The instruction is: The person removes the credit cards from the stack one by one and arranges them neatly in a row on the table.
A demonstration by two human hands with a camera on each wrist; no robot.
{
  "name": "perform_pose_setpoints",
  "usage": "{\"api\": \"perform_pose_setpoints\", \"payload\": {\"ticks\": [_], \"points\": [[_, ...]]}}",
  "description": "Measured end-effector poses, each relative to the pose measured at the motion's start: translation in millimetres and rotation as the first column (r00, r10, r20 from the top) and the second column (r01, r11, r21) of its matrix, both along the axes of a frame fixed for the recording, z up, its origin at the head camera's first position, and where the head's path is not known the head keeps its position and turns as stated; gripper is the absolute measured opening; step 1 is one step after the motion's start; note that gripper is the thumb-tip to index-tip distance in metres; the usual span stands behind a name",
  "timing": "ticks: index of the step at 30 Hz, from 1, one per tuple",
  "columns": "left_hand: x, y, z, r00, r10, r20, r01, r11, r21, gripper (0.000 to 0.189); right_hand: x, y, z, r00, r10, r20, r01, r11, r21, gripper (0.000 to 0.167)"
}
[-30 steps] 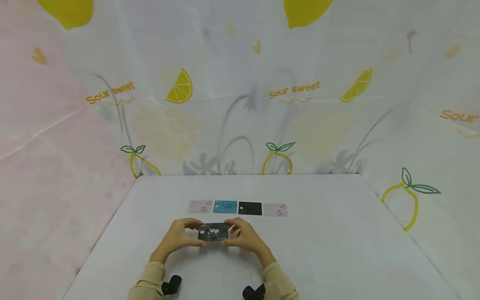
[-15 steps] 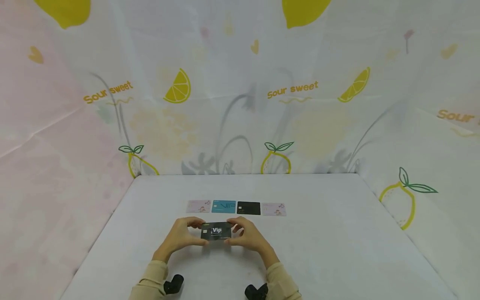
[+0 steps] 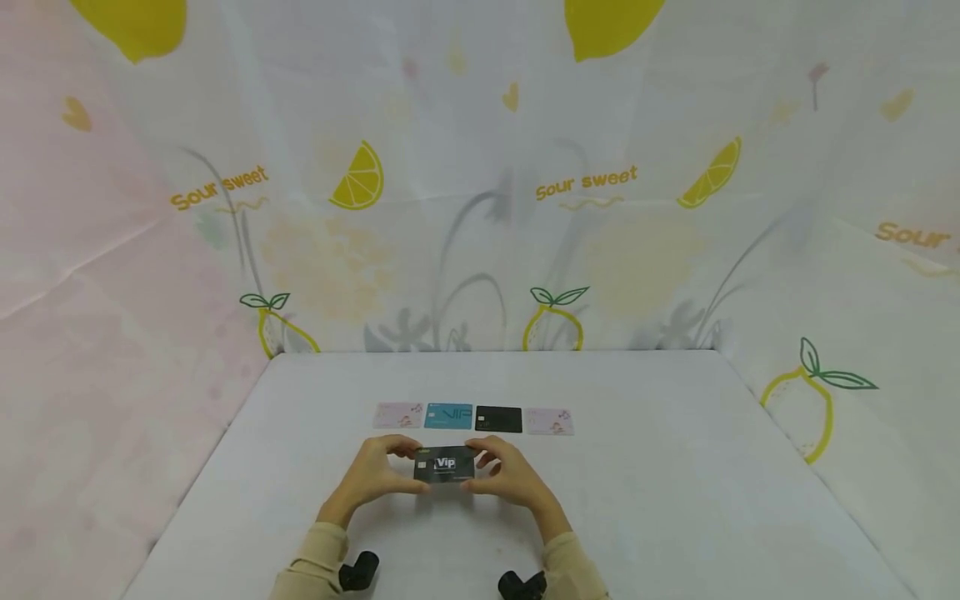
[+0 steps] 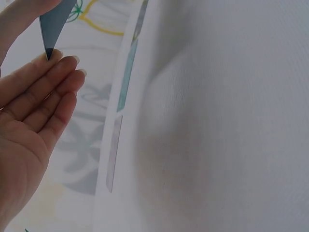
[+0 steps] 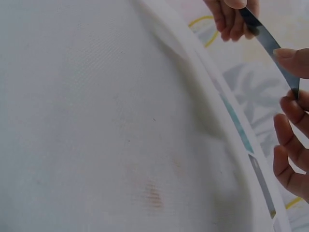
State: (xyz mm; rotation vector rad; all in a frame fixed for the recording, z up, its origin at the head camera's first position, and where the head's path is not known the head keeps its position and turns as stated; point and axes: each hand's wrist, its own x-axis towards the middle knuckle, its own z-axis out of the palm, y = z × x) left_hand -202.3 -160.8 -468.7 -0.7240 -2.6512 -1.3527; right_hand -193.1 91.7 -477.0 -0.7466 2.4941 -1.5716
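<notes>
A black card printed "Vip" [image 3: 444, 464] is held up off the table between both hands, its printed side facing the head camera. My left hand [image 3: 377, 472] pinches its left end between thumb and fingers. At the opposite end my right hand [image 3: 516, 477] grips the card the same way. Both wrist views show the card [image 5: 272, 46] edge-on, above the white surface. Beyond the hands lies a row of flat cards: a pale pink one [image 3: 398, 415], a blue VIP card [image 3: 448, 416], a black card [image 3: 498, 419] and another pale pink card [image 3: 550, 421].
The white table [image 3: 675, 483] reaches back to a hanging cloth [image 3: 465, 250] printed with lemons and "Sour sweet". Black devices [image 3: 360, 571] sit at both wrists, next to the beige sleeves [image 3: 311, 558]. A faint brownish mark [image 5: 154, 195] shows on the white surface.
Both hands have shifted slightly to the right, carrying the black Vip card along. Their pinch on its ends looks the same, and the row of cards stays in place.
</notes>
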Motion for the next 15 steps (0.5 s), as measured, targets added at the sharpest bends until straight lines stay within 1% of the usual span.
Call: {"api": "perform_pose_setpoints", "payload": {"ticks": [9,15], "points": [[-0.4,12.8,3.2,1.000,-0.014,0.020,0.014,1.000,0.011,0.053,1.4,14,4.0,1.000,0.002,0.017,-0.002,1.000,0.006,0.055],[-2.0,22.2,2.6,0.999,-0.026,0.031,0.025,1.000,0.019,0.052,2.8,23,3.8,1.000,-0.009,0.027,0.009,1.000,0.008,0.054]]}}
